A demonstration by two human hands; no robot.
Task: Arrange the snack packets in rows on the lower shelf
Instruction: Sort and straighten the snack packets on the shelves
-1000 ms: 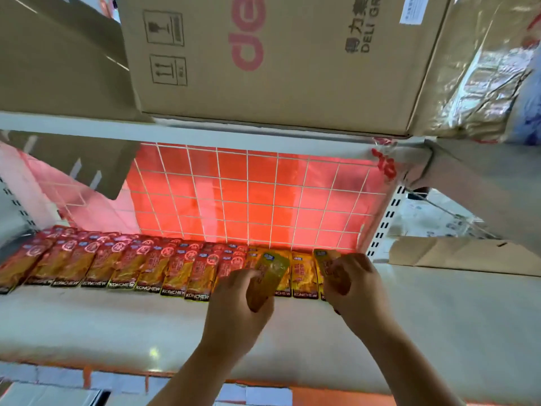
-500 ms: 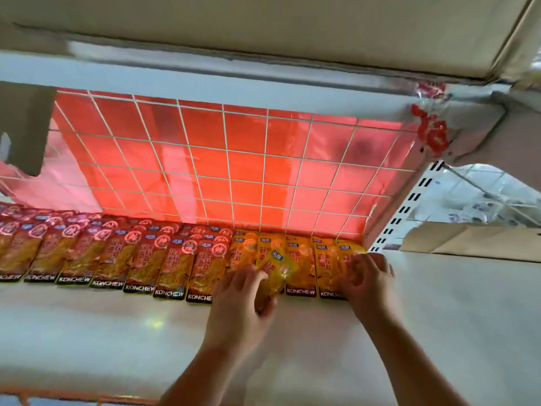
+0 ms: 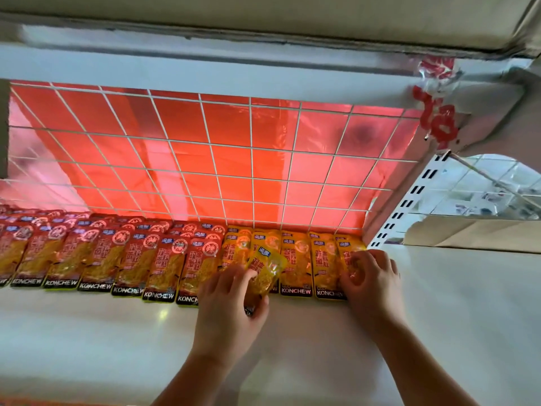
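Two bare forearms come up from the bottom edge of the frame over the white lower shelf (image 3: 87, 332), whose front part is glossy with a small light spot on it.

At lower centre the left hand (image 3: 228, 303) has its fingers and thumb curled round the bottom end of a loose yellow packet (image 3: 268, 271), which stands tilted to the right above the row - its blue label uppermost. To the right of it the right hand (image 3: 373, 281) lies with bent fingers closed over the lower half of the end packet (image 3: 347, 256), the last yellow one at the right of the row; its bottom edge is hidden under the palm.

Behind the hands the row runs across the shelf from the left edge of the frame. The red packets (image 3: 131, 259) fill the left and middle, overlapping like tiles, each with a black KONCHEW strip along its front edge. The yellow packets (image 3: 295, 259) follow on the right, side by side, and more packet tops show just behind them.

Further back stands a white wire grid (image 3: 251, 171) with shiny red foil (image 3: 228, 133) behind it. A white slotted upright (image 3: 409, 197) closes the bay at right, with a brown cardboard flap (image 3: 474, 232) beyond. Across the top runs the upper shelf edge (image 3: 205, 71) - crumpled clear plastic with red print (image 3: 436, 112) hangs at its right end.
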